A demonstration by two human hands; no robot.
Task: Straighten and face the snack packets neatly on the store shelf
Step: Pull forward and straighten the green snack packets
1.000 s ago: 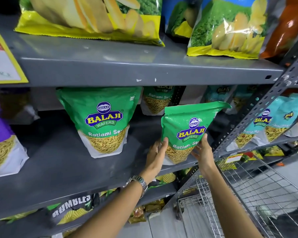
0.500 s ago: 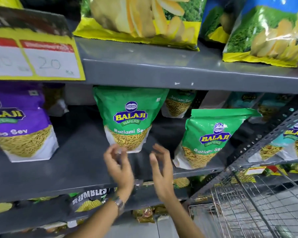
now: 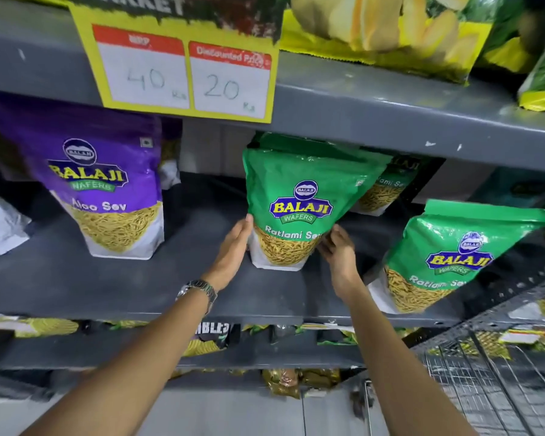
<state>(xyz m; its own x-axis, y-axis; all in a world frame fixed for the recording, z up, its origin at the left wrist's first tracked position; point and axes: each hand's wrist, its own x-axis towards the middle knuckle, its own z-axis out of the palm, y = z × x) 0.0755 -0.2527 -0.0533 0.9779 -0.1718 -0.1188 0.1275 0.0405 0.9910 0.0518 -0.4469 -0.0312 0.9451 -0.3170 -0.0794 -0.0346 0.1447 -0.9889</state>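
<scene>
green packet [image 3: 299, 196] between both hands' fingers [image 3: 244, 229]

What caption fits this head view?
Both hands, left and right, grip a green sev packet on the grey shelf.

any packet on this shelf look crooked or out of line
Yes. The right Ratlami Sev packet leans to the right with its top corner jutting out, and it sits nearer the shelf edge than the middle packet between the hands.

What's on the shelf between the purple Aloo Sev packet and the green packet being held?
Bare grey shelf in the head view.
</scene>
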